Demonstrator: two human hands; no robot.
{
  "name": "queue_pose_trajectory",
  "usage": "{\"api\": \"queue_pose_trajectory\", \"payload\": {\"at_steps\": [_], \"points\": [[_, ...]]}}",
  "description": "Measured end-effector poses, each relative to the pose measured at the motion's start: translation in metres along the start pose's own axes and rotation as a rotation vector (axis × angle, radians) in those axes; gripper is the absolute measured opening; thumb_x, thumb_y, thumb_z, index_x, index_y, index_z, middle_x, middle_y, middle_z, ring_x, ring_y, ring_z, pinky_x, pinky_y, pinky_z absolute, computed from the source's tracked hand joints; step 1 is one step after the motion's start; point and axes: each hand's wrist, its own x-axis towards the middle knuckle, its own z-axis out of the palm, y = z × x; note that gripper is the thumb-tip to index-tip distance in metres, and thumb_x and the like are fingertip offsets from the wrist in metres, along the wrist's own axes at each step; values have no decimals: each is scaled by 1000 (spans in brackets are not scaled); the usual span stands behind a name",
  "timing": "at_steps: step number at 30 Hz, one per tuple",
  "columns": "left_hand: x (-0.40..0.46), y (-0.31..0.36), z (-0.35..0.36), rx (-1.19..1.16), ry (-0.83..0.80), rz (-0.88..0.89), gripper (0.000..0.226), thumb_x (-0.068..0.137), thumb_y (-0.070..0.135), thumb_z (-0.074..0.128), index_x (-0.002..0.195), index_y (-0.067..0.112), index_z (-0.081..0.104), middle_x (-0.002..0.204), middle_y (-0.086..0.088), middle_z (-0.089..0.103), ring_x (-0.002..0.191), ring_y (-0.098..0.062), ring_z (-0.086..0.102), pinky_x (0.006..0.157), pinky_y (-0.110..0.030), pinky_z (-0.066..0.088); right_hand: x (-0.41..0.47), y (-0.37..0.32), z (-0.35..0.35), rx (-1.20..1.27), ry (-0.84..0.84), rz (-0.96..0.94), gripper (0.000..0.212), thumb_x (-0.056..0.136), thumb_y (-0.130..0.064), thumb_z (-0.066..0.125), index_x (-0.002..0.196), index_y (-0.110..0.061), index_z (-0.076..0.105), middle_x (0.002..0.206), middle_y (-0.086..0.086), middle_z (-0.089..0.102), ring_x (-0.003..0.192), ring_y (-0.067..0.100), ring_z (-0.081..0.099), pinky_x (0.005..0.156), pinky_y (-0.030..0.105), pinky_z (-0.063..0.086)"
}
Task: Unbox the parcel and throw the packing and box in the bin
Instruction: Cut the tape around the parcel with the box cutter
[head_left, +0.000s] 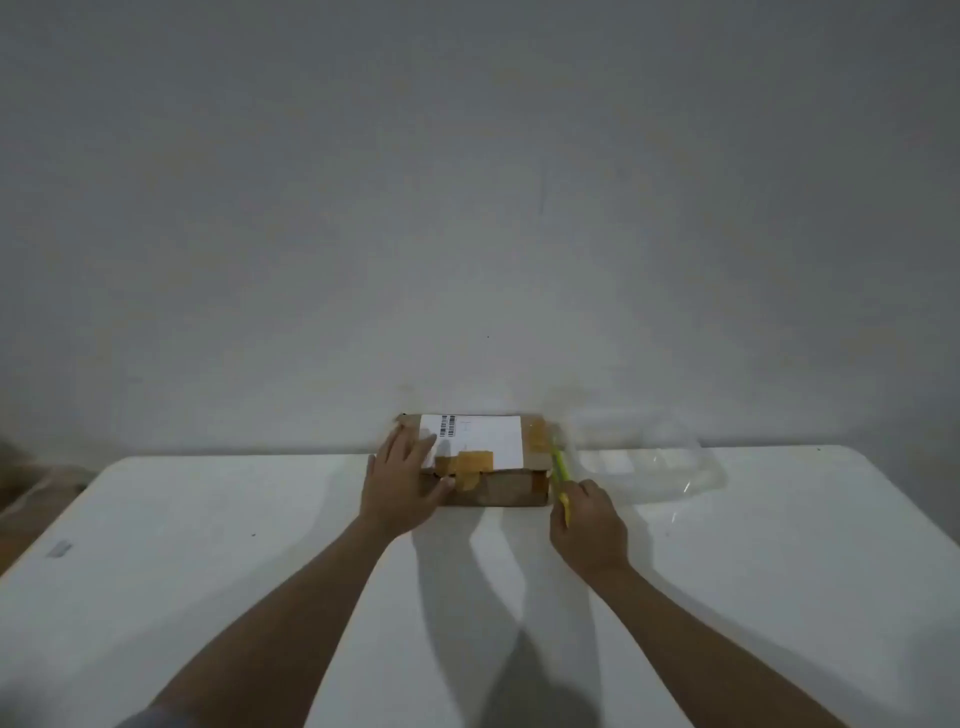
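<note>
Brown cardboard parcel (488, 457), flat, taped, white-labelled, sits at the far edge of the smooth white desk (208, 545), the left hand (402, 480) spread flat on it, the right hand (589, 525) gripping a yellow-green cutter (560, 467) against its right end.

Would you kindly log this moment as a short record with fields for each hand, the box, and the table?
left hand: flat on the box's left end, pressing it down
right hand: gripping a yellow-green cutter at the box's right edge
box: cardboard, shut, taped, white label on top
table: white; clear plastic wrap lies right of the box
bin: not in view
</note>
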Motion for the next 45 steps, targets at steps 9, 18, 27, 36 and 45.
{"api": "queue_pose_trajectory", "payload": {"at_steps": [9, 18, 27, 36, 45], "points": [[-4, 3, 13, -212, 56, -63, 70, 76, 67, 40, 126, 21, 57, 144, -14, 43, 141, -32, 23, 102, -44, 38, -4, -11, 18, -87, 27, 210, 12, 74, -13, 71, 81, -4, 68, 77, 15, 59, 71, 35, 58, 54, 35, 50], [-5, 5, 15, -190, 109, -43, 66, 78, 64, 42, 125, 20, 58, 142, -14, 45, 138, -31, 28, 91, -45, 48, -9, -12, 5, 177, -67, 412, 21, 75, -9, 67, 96, -9, 66, 91, 16, 63, 87, 33, 61, 74, 35, 53], [-2, 3, 25, -178, 146, -39, 71, 70, 70, 51, 119, 19, 61, 136, -13, 50, 134, -32, 35, 86, -46, 51, -38, -39, -28, 488, 150, 544, 17, 71, -9, 76, 82, -18, 66, 83, 3, 67, 73, 17, 63, 66, 32, 55], [-1, 5, 31, -154, 189, -50, 65, 74, 66, 52, 114, 15, 62, 132, -16, 53, 130, -35, 39, 94, -49, 49, -10, -70, -36, 606, 168, 412, 18, 75, -12, 76, 87, -19, 65, 85, 0, 65, 72, 9, 58, 57, 18, 47], [0, 4, 26, -100, 171, -32, 64, 72, 68, 53, 109, 18, 65, 127, -15, 58, 124, -32, 47, 95, -47, 45, 41, -68, -9, 377, 24, 320, 24, 78, -16, 72, 100, -11, 65, 97, 4, 49, 86, 21, 57, 79, 29, 49]]}}
